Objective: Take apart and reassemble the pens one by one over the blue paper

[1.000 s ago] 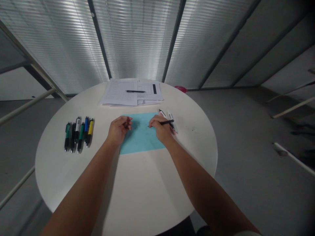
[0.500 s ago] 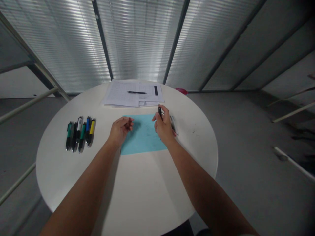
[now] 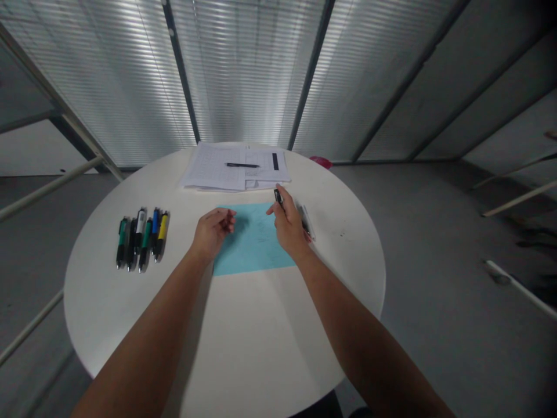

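From my remote view, my right hand [image 3: 289, 229] pinches a black pen [image 3: 278, 198] between narrowed fingers, just over a pale blue sheet [image 3: 255, 241] on a round white table [image 3: 261, 325]; my empty left hand [image 3: 212, 232] curls loosely at the sheet's left edge, with a row of colored pens [image 3: 141, 238] farther left

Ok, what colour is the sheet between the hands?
The sheet is light blue, shown clearly in the head view.
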The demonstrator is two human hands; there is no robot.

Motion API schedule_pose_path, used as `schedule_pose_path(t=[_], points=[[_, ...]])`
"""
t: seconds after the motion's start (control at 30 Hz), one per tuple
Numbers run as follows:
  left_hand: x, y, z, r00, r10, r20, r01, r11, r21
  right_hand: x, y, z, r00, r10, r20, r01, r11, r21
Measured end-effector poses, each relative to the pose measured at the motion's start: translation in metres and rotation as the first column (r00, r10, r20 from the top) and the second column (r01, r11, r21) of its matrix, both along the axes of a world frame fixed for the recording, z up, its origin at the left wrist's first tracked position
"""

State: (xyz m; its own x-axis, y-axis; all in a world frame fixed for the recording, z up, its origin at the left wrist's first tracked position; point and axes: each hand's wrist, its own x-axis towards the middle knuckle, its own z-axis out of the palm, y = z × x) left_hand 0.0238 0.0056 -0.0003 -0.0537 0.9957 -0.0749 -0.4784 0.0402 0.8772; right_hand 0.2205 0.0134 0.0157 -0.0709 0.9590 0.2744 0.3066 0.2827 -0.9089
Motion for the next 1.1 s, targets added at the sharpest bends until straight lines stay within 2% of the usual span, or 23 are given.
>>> schedule_pose_path(t=[0.07,0.13,0.23,0.33,0.47,0.73,1.1], points=[[0.000,0.000,0.000,1.000,0.003,0.003,-0.003,1.000,0.003,0.003,0.000,0.000,0.980,-0.110,0.165,0.093,0.990,0.106],[0.000,0.000,0.000,1.000,0.000,0.005,0.000,1.000,0.007,0.005,0.000,-0.001,0.918,-0.219,0.330,0.165,0.969,0.184],[-0.001,0.001,-0.002,1.000,-0.014,0.000,0.014,1.000,0.013,0.009,0.002,-0.005,0.790,-0.303,0.533,0.238,0.953,0.189],[-0.001,0.001,-0.004,1.000,-0.023,-0.006,0.023,0.999,0.027,0.013,0.004,-0.011,0.684,-0.349,0.641,0.302,0.935,0.187],[0.000,0.002,-0.004,1.000,-0.013,-0.007,0.013,1.000,0.025,0.016,0.005,-0.016,0.628,-0.389,0.674,0.327,0.918,0.225],[0.002,0.001,0.000,1.000,0.003,0.017,-0.003,1.000,0.001,0.017,0.003,-0.014,0.531,-0.365,0.765,0.320,0.922,0.218],[0.001,0.001,0.000,1.000,-0.004,-0.006,0.004,1.000,0.013,0.020,0.004,-0.016,0.483,-0.423,0.767,0.373,0.891,0.257]])
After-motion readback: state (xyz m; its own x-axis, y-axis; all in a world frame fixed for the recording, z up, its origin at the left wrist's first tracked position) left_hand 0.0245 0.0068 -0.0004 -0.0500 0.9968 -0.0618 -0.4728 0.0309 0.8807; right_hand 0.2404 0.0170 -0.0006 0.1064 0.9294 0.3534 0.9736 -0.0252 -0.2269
